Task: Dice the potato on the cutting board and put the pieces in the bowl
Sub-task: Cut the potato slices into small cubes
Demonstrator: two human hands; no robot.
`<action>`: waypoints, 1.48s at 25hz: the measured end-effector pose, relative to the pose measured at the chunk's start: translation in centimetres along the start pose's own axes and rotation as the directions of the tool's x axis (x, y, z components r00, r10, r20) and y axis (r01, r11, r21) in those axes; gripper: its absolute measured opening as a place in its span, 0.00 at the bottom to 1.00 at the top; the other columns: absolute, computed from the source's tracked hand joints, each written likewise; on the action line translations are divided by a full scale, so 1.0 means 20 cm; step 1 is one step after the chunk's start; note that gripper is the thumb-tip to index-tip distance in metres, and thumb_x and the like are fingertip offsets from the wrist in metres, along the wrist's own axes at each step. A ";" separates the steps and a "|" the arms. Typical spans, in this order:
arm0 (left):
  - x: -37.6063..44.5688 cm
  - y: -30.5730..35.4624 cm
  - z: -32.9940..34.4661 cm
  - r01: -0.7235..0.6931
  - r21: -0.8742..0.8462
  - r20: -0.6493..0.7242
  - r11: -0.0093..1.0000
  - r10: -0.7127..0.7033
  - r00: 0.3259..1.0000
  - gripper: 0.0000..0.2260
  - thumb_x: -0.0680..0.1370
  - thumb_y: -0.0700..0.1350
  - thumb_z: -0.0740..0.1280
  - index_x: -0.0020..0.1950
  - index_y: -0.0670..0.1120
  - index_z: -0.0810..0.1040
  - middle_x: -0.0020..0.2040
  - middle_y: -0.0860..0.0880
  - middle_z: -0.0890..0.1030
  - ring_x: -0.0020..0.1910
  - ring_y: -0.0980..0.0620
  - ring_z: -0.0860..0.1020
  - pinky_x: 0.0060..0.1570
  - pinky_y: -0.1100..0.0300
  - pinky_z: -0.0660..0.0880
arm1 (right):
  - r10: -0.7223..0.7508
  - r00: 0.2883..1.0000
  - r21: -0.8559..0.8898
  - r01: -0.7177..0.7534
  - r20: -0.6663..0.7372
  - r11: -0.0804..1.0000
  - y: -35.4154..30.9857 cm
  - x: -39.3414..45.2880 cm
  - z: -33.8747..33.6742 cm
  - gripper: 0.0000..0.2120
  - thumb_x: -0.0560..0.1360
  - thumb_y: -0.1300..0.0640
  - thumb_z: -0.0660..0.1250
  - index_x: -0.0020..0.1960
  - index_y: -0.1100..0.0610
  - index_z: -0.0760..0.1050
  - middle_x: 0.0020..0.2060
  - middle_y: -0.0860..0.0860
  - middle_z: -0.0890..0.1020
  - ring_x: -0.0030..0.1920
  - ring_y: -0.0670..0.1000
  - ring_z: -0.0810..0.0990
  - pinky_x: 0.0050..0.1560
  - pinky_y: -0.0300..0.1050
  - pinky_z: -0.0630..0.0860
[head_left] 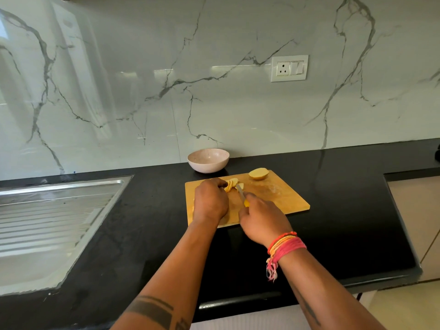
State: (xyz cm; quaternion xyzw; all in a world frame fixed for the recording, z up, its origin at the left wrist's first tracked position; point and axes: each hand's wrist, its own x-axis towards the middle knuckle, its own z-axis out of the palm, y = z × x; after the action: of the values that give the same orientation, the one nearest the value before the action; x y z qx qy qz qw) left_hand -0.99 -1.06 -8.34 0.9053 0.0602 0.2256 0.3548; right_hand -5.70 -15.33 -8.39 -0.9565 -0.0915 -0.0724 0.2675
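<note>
A wooden cutting board [273, 194] lies on the black counter. On its far left part sit several potato slices [232, 183], held in place by the curled fingers of my left hand [209, 198]. My right hand [260, 216] grips a yellow-handled knife [241, 192] whose blade rests against the slices. An uncut potato half [258, 174] lies at the board's far edge, cut face up. A pale pink bowl [208, 160] stands behind the board against the wall; nothing shows inside it.
A steel sink with a ribbed drainboard [47, 217] is set into the black counter [142, 234] at the left. The marble wall carries a socket [289, 68]. The counter ends at the right near a light cabinet [419, 222].
</note>
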 end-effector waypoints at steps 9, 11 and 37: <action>0.22 0.03 0.12 -0.159 0.510 0.248 0.846 0.033 0.968 0.25 0.78 0.42 0.70 0.75 0.51 0.71 0.65 0.44 0.79 0.65 0.44 0.75 0.59 0.51 0.77 | 0.001 0.999 0.075 0.002 -0.042 0.997 0.09 0.15 0.00 0.25 0.84 0.49 0.59 0.80 0.48 0.64 0.68 0.50 0.78 0.64 0.54 0.78 0.58 0.51 0.78; 0.24 0.03 0.14 -0.134 0.517 0.290 0.846 -0.026 0.957 0.26 0.77 0.42 0.72 0.74 0.51 0.71 0.64 0.44 0.79 0.63 0.44 0.76 0.58 0.50 0.78 | 0.007 0.999 0.085 -0.003 -0.050 0.996 0.10 0.17 0.01 0.25 0.84 0.49 0.59 0.80 0.47 0.63 0.69 0.49 0.78 0.65 0.53 0.77 0.59 0.50 0.77; -0.11 0.12 0.20 -0.108 0.143 0.200 0.984 0.079 0.977 0.12 0.82 0.48 0.67 0.63 0.46 0.83 0.61 0.44 0.81 0.58 0.47 0.79 0.59 0.57 0.75 | 0.120 0.991 0.009 -0.120 -0.063 0.993 0.17 -0.07 -0.03 0.25 0.83 0.49 0.58 0.80 0.47 0.64 0.45 0.49 0.81 0.43 0.53 0.78 0.43 0.48 0.76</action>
State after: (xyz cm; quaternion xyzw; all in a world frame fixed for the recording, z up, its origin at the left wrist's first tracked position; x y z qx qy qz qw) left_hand -1.31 -5.81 -10.15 0.9494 -0.0002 0.1478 0.2773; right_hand -6.34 -18.70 -9.81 -0.9567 -0.0253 -0.0862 0.2767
